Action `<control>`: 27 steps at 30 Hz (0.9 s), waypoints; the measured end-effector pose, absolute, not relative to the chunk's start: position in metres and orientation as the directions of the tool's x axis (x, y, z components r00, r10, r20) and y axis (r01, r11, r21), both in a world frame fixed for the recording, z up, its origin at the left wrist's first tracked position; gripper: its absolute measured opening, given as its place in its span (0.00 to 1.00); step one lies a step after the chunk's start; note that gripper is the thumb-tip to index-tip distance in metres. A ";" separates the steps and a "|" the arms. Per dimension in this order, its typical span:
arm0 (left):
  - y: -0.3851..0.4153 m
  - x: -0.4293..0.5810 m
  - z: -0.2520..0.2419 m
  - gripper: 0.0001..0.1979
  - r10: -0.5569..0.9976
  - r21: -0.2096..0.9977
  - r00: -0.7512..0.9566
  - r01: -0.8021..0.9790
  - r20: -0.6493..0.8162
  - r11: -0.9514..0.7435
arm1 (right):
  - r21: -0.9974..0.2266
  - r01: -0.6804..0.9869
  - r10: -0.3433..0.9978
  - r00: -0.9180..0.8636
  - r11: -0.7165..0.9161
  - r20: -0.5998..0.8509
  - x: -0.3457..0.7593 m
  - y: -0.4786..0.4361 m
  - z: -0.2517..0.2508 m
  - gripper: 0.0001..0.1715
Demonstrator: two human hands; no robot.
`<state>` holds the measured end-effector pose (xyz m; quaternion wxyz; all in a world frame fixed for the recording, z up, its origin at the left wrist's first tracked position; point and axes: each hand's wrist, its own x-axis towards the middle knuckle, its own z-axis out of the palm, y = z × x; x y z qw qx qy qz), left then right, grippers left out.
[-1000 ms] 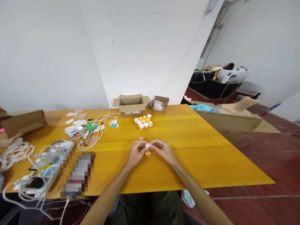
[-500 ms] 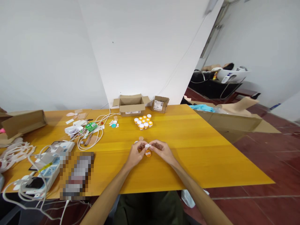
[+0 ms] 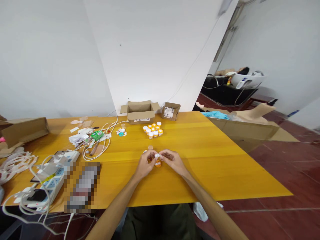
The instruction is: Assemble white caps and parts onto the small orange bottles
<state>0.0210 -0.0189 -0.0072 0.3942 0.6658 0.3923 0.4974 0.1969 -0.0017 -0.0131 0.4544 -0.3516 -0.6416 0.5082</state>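
Between the fingertips of my left hand (image 3: 147, 162) and my right hand (image 3: 173, 160) is a small white piece (image 3: 157, 155) with dark spots, too small to name. Both hands are closed on it in a pinch. Just below it, an orange round container (image 3: 158, 163) with white bits inside stands on the table. A small clear, brownish cup (image 3: 150, 147) sits beyond my left fingers, and something white is partly hidden beside them. Farther back stands a cluster of orange bottles with white caps (image 3: 153, 129).
An open cardboard box (image 3: 141, 116) and a smaller box (image 3: 170, 111) stand at the wall. White caps and a teal ring (image 3: 121, 134) lie left of the bottles. Cables, a power strip (image 3: 56, 181) and a blurred-out phone (image 3: 83, 186) occupy the left side.
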 end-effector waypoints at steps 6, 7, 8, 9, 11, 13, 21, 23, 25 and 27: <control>-0.020 0.022 -0.004 0.10 0.926 0.928 0.194 0.126 0.324 -0.352 | -0.971 -0.010 0.913 -0.337 0.240 0.229 0.196 -0.002 -0.013 0.24; -0.020 0.022 -0.004 0.10 0.926 0.929 0.195 0.123 0.323 -0.349 | -0.970 -0.009 0.913 -0.336 0.241 0.230 0.196 -0.002 -0.012 0.23; -0.020 0.022 -0.004 0.10 0.927 0.930 0.196 0.120 0.321 -0.348 | -0.970 -0.008 0.913 -0.336 0.242 0.231 0.196 -0.002 -0.012 0.23; -0.020 0.022 -0.004 0.10 0.927 0.931 0.198 0.118 0.319 -0.345 | -0.970 -0.006 0.914 -0.335 0.243 0.231 0.196 -0.002 -0.012 0.23; -0.020 0.022 -0.005 0.11 0.930 0.934 0.199 0.117 0.310 -0.336 | -0.970 -0.004 0.914 -0.335 0.242 0.229 0.196 -0.002 -0.012 0.23; -0.019 0.022 -0.006 0.11 0.933 0.937 0.198 0.119 0.301 -0.328 | -0.970 -0.005 0.914 -0.336 0.242 0.230 0.197 -0.002 -0.012 0.22; -0.020 0.022 -0.006 0.09 0.923 0.924 0.192 0.127 0.334 -0.361 | -0.971 -0.015 0.917 -0.327 0.237 0.229 0.196 -0.002 -0.012 0.22; -0.020 0.022 -0.005 0.09 0.927 0.926 0.184 0.137 0.326 -0.353 | -0.972 -0.013 0.920 -0.322 0.233 0.225 0.196 -0.002 -0.013 0.21; -0.020 0.022 -0.005 0.10 0.934 0.930 0.175 0.145 0.311 -0.337 | -0.974 -0.012 0.925 -0.311 0.227 0.219 0.196 -0.001 -0.014 0.20; -0.020 0.022 -0.005 0.10 0.939 0.934 0.173 0.148 0.298 -0.324 | -0.975 -0.012 0.930 -0.297 0.222 0.216 0.197 -0.001 -0.015 0.20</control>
